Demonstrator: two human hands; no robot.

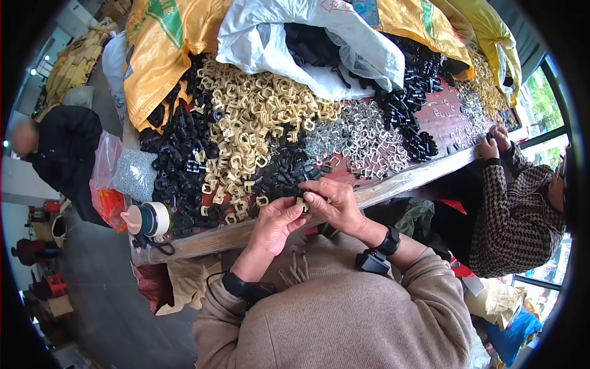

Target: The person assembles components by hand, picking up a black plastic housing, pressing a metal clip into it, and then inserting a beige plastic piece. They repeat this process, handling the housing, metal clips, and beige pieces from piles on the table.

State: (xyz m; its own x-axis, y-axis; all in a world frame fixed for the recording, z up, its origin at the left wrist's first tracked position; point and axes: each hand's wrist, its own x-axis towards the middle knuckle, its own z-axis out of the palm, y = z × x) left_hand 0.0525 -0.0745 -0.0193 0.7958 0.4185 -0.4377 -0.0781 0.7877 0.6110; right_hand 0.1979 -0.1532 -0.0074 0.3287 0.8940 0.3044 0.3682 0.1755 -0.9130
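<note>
Close to the table's near edge, my left hand point(276, 225) and my right hand point(337, 206) meet, with fingers and thumbs pinched together. Between them is a small beige plastic clip point(300, 202) with a dark part against it, partly hidden by the fingers. Just beyond lie small black plastic parts point(294, 167). Left of those spreads a big heap of beige plastic clips point(239, 123). Bent silvery metal clips point(376, 140) are piled to the right. More black parts point(178, 150) are heaped at the left.
A wooden-edged table point(393, 192) carries everything. A white sack point(258, 43) and a yellow sack point(175, 37) spill parts at the back. A bottle point(153, 219) and a bag of metal pieces point(136, 175) stand left. A co-worker's hands point(493, 142) work at right; another person point(67, 154) is left.
</note>
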